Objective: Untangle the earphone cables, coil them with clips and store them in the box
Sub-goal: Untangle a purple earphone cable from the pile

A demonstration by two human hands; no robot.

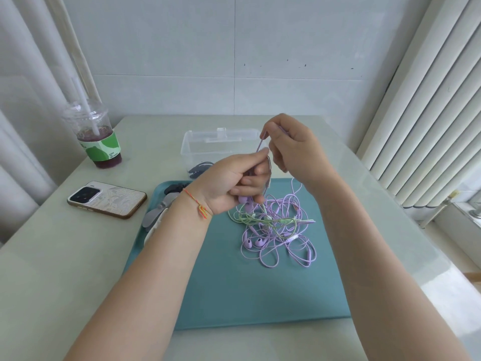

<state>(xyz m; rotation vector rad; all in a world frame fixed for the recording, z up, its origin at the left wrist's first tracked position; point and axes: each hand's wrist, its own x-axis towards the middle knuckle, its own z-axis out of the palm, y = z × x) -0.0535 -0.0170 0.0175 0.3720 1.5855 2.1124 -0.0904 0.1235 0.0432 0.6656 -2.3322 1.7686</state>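
Untangling step, head view: left hand (234,183) grips a bunch of purple cable and earbuds while right hand (291,147) pinches one purple strand (261,142) pulled up taut, both over the tangle (276,230) of purple and green cables on the teal tray (234,295). The clear box (197,147) sits behind on the tabletop (65,269), grey clips (156,214) at the tray's left. Next likely: draw that strand free without tightening knots.

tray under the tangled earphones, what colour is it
Teal blue-green tray, plain, seen in the head view.
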